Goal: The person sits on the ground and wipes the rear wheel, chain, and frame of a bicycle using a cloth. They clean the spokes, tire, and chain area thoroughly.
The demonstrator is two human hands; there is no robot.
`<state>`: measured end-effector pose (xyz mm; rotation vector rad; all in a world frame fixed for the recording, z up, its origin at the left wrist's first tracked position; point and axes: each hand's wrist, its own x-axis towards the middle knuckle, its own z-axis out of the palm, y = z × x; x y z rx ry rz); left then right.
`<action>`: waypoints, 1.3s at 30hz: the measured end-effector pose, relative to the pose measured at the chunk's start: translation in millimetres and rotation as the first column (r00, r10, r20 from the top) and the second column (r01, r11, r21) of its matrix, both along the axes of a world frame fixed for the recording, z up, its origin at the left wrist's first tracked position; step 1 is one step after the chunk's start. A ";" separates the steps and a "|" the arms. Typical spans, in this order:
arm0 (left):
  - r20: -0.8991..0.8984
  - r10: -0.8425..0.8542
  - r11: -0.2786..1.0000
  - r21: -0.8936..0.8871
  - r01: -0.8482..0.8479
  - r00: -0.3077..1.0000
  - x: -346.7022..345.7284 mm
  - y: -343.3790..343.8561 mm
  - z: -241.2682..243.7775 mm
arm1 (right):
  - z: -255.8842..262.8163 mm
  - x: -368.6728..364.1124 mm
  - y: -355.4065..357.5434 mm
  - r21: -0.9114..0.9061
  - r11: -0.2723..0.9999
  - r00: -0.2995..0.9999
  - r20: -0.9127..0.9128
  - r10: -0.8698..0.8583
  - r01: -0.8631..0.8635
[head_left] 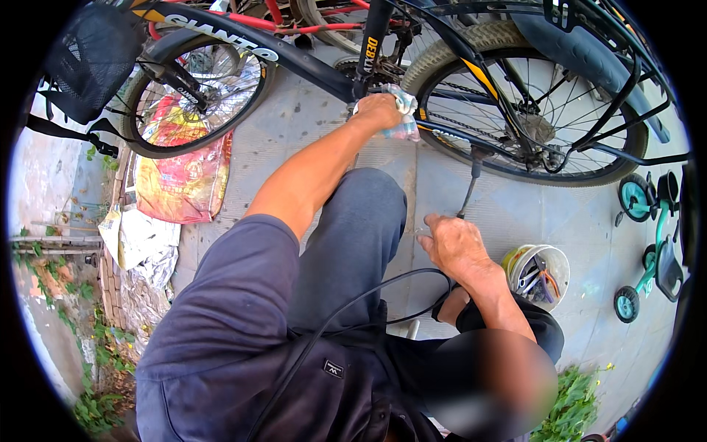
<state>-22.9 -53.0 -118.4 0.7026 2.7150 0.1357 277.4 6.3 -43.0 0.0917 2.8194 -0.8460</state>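
My left hand (381,112) is closed on a checked cloth (406,113) at the bottom bracket area of a black mountain bicycle (309,66). Its fingers are partly hidden, as is the part under the cloth. The rear wheel (428,61) stands just right of the cloth. My right hand (455,246) is lower right, at the lower end of the kickstand (475,168). Thumb and forefinger look apart; the other fingers are hidden, so whether it grips the kickstand does not show. A black cable or cord (353,301) loops from my chest past my right wrist.
A white bucket (560,271) of hand tools stands right of my right forearm. Further right is a turquoise child's ride-on (657,243). A red and yellow sack (182,177) lies by the front wheel (130,105). Behind is a red bicycle frame (254,22). Plants grow lower right (569,403).
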 end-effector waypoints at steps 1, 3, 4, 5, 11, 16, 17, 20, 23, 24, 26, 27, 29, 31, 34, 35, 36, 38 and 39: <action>0.001 -0.008 1.000 0.011 0.008 1.000 -1.4 -1.8 -0.1 | -1.9 0.1 -0.1 -0.008 1.000 1.000 -0.004 -0.001 0.001; 0.031 -0.028 0.995 0.097 0.025 0.999 -7.6 -10.7 -5.9 | -3.9 -2.2 -0.3 -0.019 1.000 1.000 0.006 0.003 -0.003; 0.057 -0.043 0.985 0.171 0.033 0.997 -13.0 -19.5 -11.8 | -4.3 -4.0 -0.6 -0.022 1.000 1.000 0.021 0.007 -0.006; 0.082 -0.059 0.969 0.245 0.038 0.995 -18.1 -26.0 -17.0 | -4.7 -6.0 -1.0 -0.025 1.000 0.999 0.035 0.011 -0.010; 0.042 -0.117 0.990 -0.068 0.120 0.992 -3.3 1.5 5.4 | -8.9 -18.8 0.3 0.014 1.000 0.997 0.081 0.011 -0.013; 0.030 -0.091 0.982 -0.165 0.095 0.995 3.1 11.5 14.9 | -1.4 -18.7 5.0 -0.004 1.000 1.000 -0.012 -0.007 0.007; 0.022 -0.073 0.985 -0.154 0.075 0.997 0.5 10.7 4.7 | 0.6 -17.1 5.2 -0.009 1.000 1.000 -0.027 -0.006 0.006; -0.008 -0.051 0.991 -0.125 0.050 0.999 -0.8 12.3 4.6 | 1.6 -11.3 3.8 0.021 1.000 1.000 -0.017 0.000 0.001; -0.033 -0.052 0.998 -0.048 0.051 0.998 2.7 4.9 1.6 | -0.6 -5.6 0.7 0.023 1.000 1.000 -0.017 -0.002 0.003; -0.052 -0.047 0.999 -0.023 0.046 0.998 4.1 1.0 -2.1 | -1.3 -4.0 0.3 0.020 1.000 1.000 -0.014 0.010 -0.009; -0.032 -0.037 0.999 0.038 0.038 0.999 -2.0 -8.1 -5.4 | -4.5 -3.0 -1.8 0.016 0.999 0.999 -0.009 0.034 -0.033; -0.013 -0.020 0.995 0.095 0.021 1.000 -2.5 -11.9 -5.3 | -5.2 -2.4 -1.8 0.009 1.000 1.000 0.000 0.028 -0.028; 0.026 0.009 0.979 0.206 -0.014 1.000 -2.2 -19.8 -5.7 | -6.0 -3.0 -2.1 -0.006 1.000 1.000 0.018 0.017 -0.017; 0.004 -0.070 0.980 0.189 0.068 0.998 -6.8 -27.2 -11.4 | -8.7 -4.1 -2.4 -0.016 0.999 1.000 0.006 0.030 -0.030; -0.011 -0.107 0.986 0.125 0.108 0.994 -6.7 -22.0 -8.7 | -9.4 -8.8 -0.6 -0.005 0.999 0.998 0.059 0.033 -0.033; 0.019 -0.108 0.992 0.069 0.106 0.994 -6.9 -15.5 -4.9 | -9.3 -9.4 -0.3 0.003 1.000 0.996 0.088 0.029 -0.030; 0.040 -0.111 0.994 0.014 0.110 0.993 -7.8 -7.3 2.1 | -7.8 -10.2 1.0 0.000 1.000 0.996 0.082 0.021 -0.021; 0.045 -0.131 0.990 -0.036 0.133 0.990 -3.2 -5.9 3.7 | -4.4 -11.0 2.5 -0.004 1.000 0.998 0.069 -0.001 0.001; 0.039 -0.148 0.987 -0.053 0.150 0.988 -2.1 -3.2 6.5 | -1.3 -12.5 4.1 0.006 1.000 0.998 0.067 -0.001 0.001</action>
